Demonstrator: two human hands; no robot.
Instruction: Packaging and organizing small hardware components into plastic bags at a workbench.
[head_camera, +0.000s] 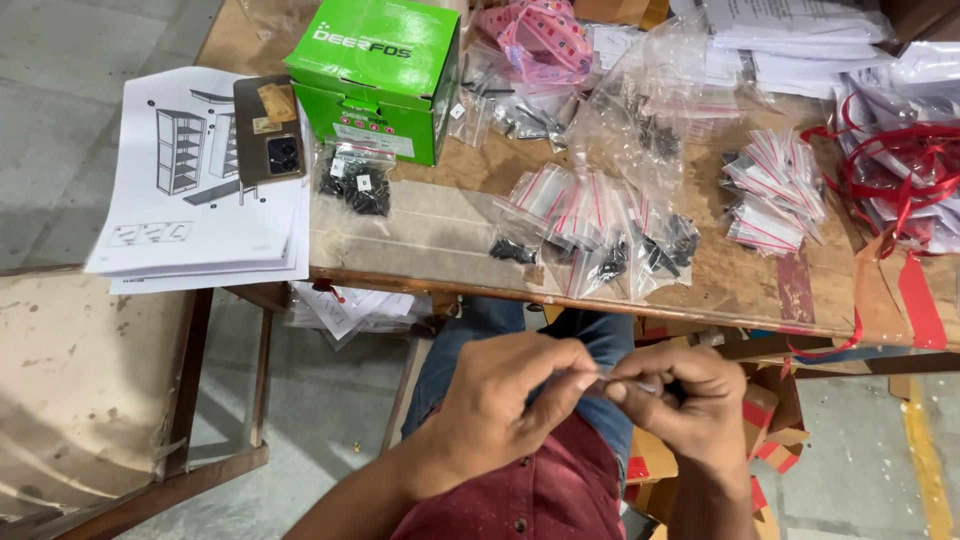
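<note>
Both hands, left hand (500, 405) & right hand (675, 400), pinch one small clear bag (610, 378) at lower centre; filled bags (600, 235) w/ dark hardware piled mid-frame on tabletop (420, 240), so bagging looks partway done.

From my feed, the small clear plastic bag (610, 380) pinched between both hands (600, 400) is almost wholly hidden by fingers; I can't tell its contents. The dark bits in the pile of clear zip bags with red stripes (600, 225) are too small to identify. The stack of white papers (800, 25) is cut off at the top edge.
</note>
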